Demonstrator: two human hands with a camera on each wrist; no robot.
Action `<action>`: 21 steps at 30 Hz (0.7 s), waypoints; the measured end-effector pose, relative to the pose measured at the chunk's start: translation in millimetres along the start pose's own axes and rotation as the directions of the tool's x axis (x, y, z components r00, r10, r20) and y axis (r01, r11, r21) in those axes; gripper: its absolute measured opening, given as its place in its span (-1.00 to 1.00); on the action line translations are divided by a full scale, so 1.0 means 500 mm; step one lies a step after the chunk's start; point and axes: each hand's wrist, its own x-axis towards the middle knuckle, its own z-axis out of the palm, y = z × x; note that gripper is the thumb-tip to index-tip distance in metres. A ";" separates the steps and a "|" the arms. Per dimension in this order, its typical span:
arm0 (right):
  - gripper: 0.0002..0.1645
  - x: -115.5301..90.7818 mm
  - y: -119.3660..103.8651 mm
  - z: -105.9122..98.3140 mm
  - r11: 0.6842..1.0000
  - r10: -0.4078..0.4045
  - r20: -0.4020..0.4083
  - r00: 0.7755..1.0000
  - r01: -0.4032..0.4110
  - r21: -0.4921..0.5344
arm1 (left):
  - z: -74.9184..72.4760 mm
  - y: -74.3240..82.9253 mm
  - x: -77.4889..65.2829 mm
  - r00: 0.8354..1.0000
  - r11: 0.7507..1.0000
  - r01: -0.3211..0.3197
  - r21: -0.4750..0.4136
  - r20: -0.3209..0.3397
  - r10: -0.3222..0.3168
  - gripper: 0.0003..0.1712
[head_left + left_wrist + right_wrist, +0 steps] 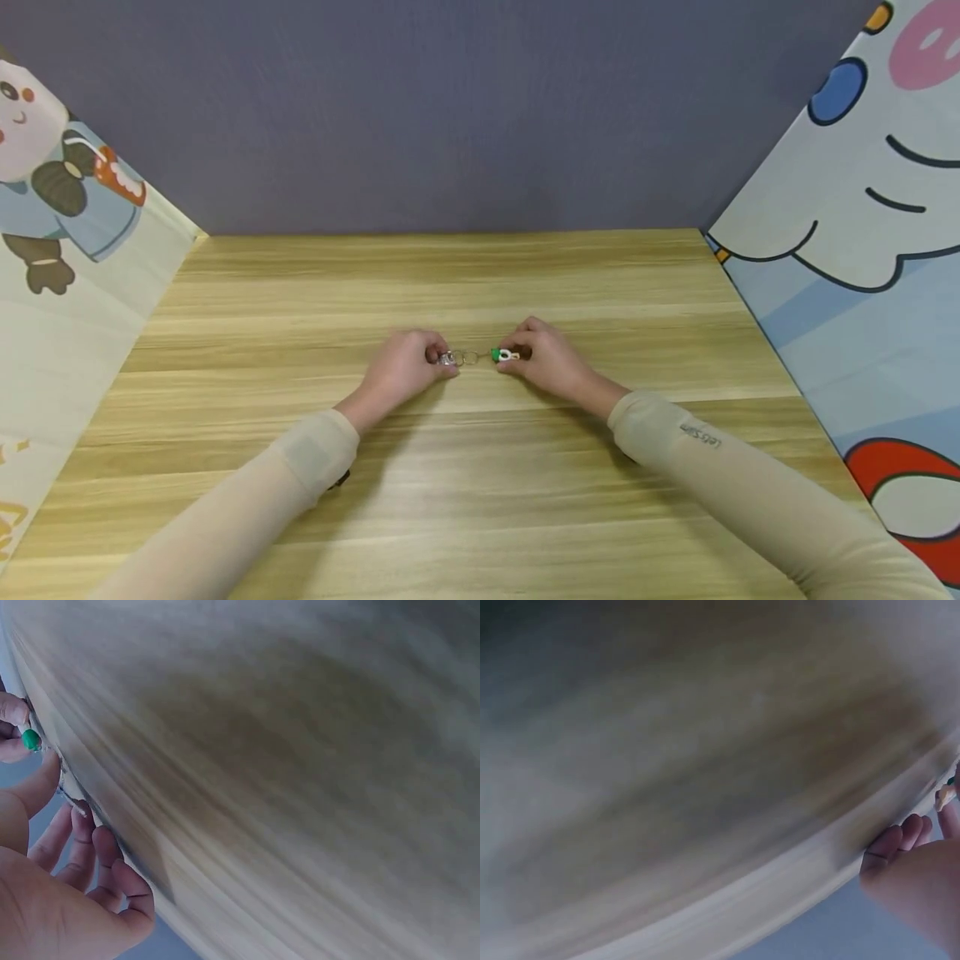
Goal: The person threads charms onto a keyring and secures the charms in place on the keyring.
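A keychain stretches between the two hands, close over the middle of the table. My left hand (405, 364) pinches its silvery metal end (447, 358) between thumb and fingers. Thin metal rings (469, 357) span the gap toward the right. At the other end, the thumb and fingers of my right hand (551, 360) pinch a small green and white charm (506, 355). In the left wrist view the charm's green part (31, 739) shows by the right hand's fingertips. Only a pale bit of the charm (946, 796) appears at the right wrist view's edge.
The wood-grain table (480, 483) runs up to a plain grey-purple panel (450, 117) at the back. Cartoon-printed panels stand at the left (67, 333) and right (847, 350). A small dark object (341, 479) shows beside the left sleeve's cuff.
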 end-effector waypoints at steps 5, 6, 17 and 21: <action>-0.58 -0.002 -0.003 0.002 1.000 0.002 0.012 1.000 -0.002 -0.011 | 0.001 0.004 -0.003 1.000 1.000 0.015 0.005 0.024 -0.015 -0.63; -0.58 -0.002 -0.003 0.002 1.000 0.000 0.013 1.000 0.000 -0.013 | 0.001 0.004 -0.004 1.000 1.000 0.018 0.005 0.025 -0.018 -0.63; -0.49 0.000 -0.002 -0.001 1.000 0.009 0.022 1.000 -0.009 -0.008 | 0.000 0.006 -0.004 0.999 0.999 0.034 -0.007 0.030 -0.034 -0.63; -0.41 0.004 -0.012 -0.017 1.000 0.012 0.007 1.000 -0.012 0.016 | -0.016 0.013 -0.002 0.998 0.999 0.045 -0.005 0.034 -0.045 -0.61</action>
